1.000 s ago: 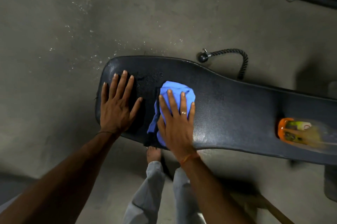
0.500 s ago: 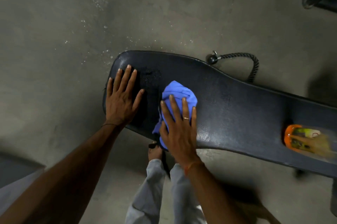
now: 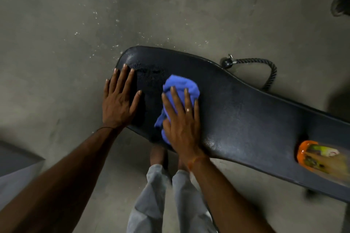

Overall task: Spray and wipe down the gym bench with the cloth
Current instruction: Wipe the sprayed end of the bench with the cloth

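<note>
Cloth [image 3: 181,87] has barely shifted in the last second; my view swung, so the surface [image 3: 246,119] now sits lower-right. Right hand [image 3: 181,124] presses the cloth near the surface's left end, fingers straight (not clenched). Left hand [image 3: 118,105] lies flat beside it, fingers released. Bottle [image 3: 322,159] lies far right.

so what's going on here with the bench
A person is wiping down a black padded gym bench. The right hand presses a bunched blue cloth onto it, fingers straight. The left hand rests flat near the bench's end, beside a patch of wet droplets. A clear orange-ended bottle lies further along, blurred.
</note>
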Action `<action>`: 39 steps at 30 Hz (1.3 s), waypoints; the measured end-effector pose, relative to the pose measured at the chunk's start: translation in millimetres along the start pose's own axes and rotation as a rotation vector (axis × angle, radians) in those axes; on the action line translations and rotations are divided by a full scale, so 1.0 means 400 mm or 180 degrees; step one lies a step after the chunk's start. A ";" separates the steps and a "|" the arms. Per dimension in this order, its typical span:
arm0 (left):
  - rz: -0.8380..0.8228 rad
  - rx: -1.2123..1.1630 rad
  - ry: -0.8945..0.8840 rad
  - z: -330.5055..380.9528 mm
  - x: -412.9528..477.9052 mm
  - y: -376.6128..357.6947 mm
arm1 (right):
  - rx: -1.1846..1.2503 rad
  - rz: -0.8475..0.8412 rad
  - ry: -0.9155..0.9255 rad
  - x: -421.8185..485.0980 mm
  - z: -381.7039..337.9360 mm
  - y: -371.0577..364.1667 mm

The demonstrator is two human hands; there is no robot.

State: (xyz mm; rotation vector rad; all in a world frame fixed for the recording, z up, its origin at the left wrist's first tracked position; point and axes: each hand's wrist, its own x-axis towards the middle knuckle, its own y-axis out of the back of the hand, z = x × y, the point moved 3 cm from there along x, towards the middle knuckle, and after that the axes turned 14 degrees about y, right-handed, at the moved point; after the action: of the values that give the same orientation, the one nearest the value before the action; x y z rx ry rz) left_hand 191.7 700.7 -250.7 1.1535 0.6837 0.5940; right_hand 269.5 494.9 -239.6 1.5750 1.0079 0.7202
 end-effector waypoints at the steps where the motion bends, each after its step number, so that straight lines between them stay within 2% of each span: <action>1: -0.0021 0.0000 -0.0003 0.001 -0.001 0.001 | -0.0006 -0.0009 0.0000 -0.042 -0.003 0.000; 3: -0.0035 0.0011 -0.0018 0.003 -0.002 0.002 | 0.0004 0.0109 -0.0221 -0.079 0.049 0.010; 5: -0.0028 0.0006 -0.0041 0.004 -0.002 0.001 | -0.0030 0.0262 -0.0753 -0.053 0.150 0.025; 7: -0.0007 -0.0011 -0.0033 0.002 0.000 -0.001 | 0.0187 0.0466 -0.1410 0.035 0.241 0.041; 9: 0.0013 0.0002 -0.0027 0.001 -0.001 -0.002 | 0.0374 0.0642 -0.1589 0.148 0.260 0.047; 13: -0.0038 0.0003 -0.0049 0.002 -0.002 0.001 | 0.0198 0.0558 -0.0845 0.214 0.107 0.030; 17: -0.0012 -0.0002 -0.0073 0.005 -0.003 0.008 | 0.0236 0.0144 -0.0219 0.014 -0.031 0.020; 19: -0.0008 -0.0024 -0.0057 0.005 -0.002 0.009 | 0.0099 0.0138 -0.0370 -0.070 0.003 0.023; 21: 0.0010 -0.0035 -0.0060 0.004 -0.004 0.007 | 0.0160 0.0363 -0.0874 -0.086 0.082 0.031; 23: 0.0012 -0.0046 -0.0081 0.004 -0.003 0.004 | 0.0360 0.0595 -0.1259 -0.032 0.147 0.034; 25: 0.0027 -0.0044 -0.0087 0.002 -0.002 0.001 | 0.0487 0.0796 -0.1387 0.065 0.161 0.036; 29: 0.0099 -0.0051 -0.0125 -0.006 0.001 0.000 | 0.0402 0.0785 -0.1088 0.176 0.073 0.024; 34: 0.0041 -0.0118 -0.0189 -0.009 0.006 0.000 | 0.0446 0.0393 -0.0326 0.010 -0.091 0.000; 36: -0.0038 -0.0292 -0.0239 -0.023 0.005 0.006 | 0.0193 0.0235 -0.0231 -0.045 -0.116 -0.011; 39: -0.0083 -0.0380 -0.0419 -0.061 -0.005 0.004 | -0.0033 0.0287 -0.0401 0.024 -0.067 -0.019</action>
State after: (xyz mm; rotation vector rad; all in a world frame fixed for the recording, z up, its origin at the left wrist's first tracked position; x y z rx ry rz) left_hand 172.0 714.5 -255.1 1.0608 0.5428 0.5250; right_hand 249.2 515.9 -241.4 1.6439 0.8442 0.6777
